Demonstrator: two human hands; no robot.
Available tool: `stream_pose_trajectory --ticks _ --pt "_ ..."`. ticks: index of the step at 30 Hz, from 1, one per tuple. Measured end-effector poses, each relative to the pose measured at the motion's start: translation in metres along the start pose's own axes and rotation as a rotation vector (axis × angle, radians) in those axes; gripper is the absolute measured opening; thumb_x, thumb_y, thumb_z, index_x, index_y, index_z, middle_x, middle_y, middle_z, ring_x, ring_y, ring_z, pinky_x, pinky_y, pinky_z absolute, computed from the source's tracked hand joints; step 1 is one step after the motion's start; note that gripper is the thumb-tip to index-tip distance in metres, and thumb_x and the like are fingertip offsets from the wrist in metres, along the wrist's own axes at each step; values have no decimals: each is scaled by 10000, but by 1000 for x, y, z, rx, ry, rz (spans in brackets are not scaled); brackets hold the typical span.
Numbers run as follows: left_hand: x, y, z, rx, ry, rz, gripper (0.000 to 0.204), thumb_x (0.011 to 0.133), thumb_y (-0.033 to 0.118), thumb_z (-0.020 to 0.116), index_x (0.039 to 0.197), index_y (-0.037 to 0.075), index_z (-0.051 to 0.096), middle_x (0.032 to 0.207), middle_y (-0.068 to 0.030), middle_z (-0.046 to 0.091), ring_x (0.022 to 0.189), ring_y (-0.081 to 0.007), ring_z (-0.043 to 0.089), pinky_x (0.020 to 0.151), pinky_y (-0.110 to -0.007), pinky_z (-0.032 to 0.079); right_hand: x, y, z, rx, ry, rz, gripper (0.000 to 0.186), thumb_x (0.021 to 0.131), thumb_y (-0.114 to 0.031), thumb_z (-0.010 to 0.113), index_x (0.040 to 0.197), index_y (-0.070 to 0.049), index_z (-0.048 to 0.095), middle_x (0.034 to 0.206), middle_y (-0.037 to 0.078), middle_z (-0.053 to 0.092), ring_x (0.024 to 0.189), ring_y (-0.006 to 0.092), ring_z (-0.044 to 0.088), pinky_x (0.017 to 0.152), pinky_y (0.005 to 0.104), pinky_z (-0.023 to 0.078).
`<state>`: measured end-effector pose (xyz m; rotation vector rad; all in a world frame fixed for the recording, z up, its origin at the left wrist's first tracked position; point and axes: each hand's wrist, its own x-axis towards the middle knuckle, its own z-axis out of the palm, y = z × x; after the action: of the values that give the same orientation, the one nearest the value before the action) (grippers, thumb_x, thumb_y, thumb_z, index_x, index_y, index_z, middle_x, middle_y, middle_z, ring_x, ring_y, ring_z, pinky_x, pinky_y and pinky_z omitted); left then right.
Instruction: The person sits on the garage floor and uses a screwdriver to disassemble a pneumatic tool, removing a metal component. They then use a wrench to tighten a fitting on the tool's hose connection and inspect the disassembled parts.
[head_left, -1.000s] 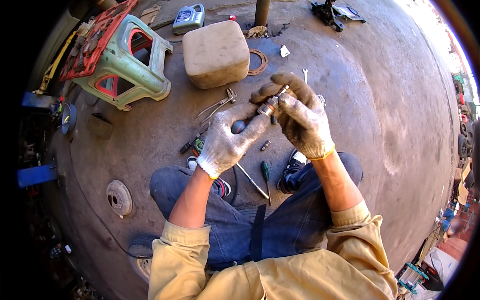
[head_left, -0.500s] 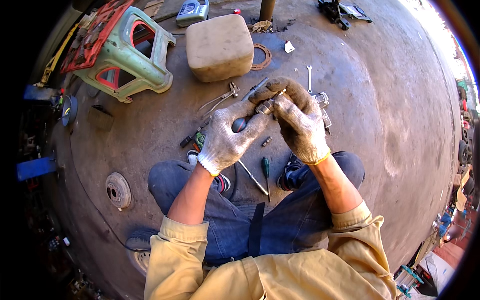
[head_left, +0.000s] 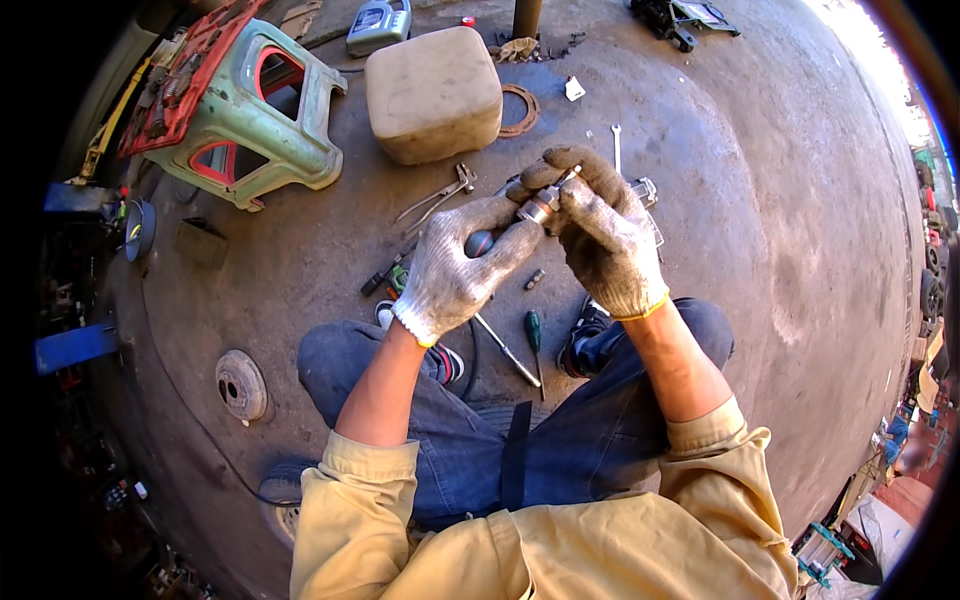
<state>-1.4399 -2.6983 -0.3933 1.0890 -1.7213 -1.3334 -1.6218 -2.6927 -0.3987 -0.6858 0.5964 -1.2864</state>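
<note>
Grey-white knit gloves cover both of my hands, raised together above the floor in front of my knees. Between thumb and forefinger, my left hand (head_left: pixel 450 265) pinches a short metal fitting (head_left: pixel 541 207) with a nut-like collar. My right hand (head_left: pixel 612 235) has its fingers closed on the fitting's other end, where a thin bright tip pokes out. A dark rounded thing with a reddish stripe (head_left: pixel 479 243) shows in the gap of my left hand; whether it is held or lies behind cannot be told. Below the hands lies a small metal socket (head_left: pixel 535 279).
Between my feet are a green-handled screwdriver (head_left: pixel 534 335) and a metal bar (head_left: pixel 507 350). Locking pliers (head_left: pixel 440 198) and a wrench (head_left: pixel 616 150) lie farther out. Beyond stand a beige block-shaped seat (head_left: pixel 433 95) and a green plastic stool (head_left: pixel 265 115). A round metal disc (head_left: pixel 241 386) sits left.
Both hands have turned slightly, so the fitting shows more of its collar and bright ring. The right hand has shifted a little right. A bluish rod beyond the fingers is now mostly hidden.
</note>
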Motion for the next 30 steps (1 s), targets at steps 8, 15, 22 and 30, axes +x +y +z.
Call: stream_pose_trajectory --ticks 8,15,22,30 --pt "-9 2 -29 -367 251 -41 370 890 382 646 847 15 649 640 12 549 487 -58 427 448 -234 324 34 6 -84 -282 547 -26 277 905 -19 540 1178 23 568 1006 155 682 771 180 664 737 307 567" --pt "-14 -16 -49 -698 399 68 354 912 371 628 837 26 615 675 -64 583 487 -155 496 458 -293 387 21 125 -176 -1603 309 254 267 825 -225 560 1031 -111 687 998 176 677 966 383 627 828 447 502" --pt "-27 -12 -72 -718 308 130 326 997 352 432 892 91 596 510 78 206 434 -83 184 470 -283 225 -35 207 -211 -1605 342 597 281 845 -213 525 1067 -135 678 1076 166 671 1032 343 628 872 416 498" --pt "-24 -15 -73 -715 371 94 394 1009 237 389 1226 -57 536 509 84 220 420 -55 210 448 -244 243 -12 202 -220 -1911 420 675 247 885 -166 500 1082 -115 640 1087 161 664 1019 327 640 858 426 505"
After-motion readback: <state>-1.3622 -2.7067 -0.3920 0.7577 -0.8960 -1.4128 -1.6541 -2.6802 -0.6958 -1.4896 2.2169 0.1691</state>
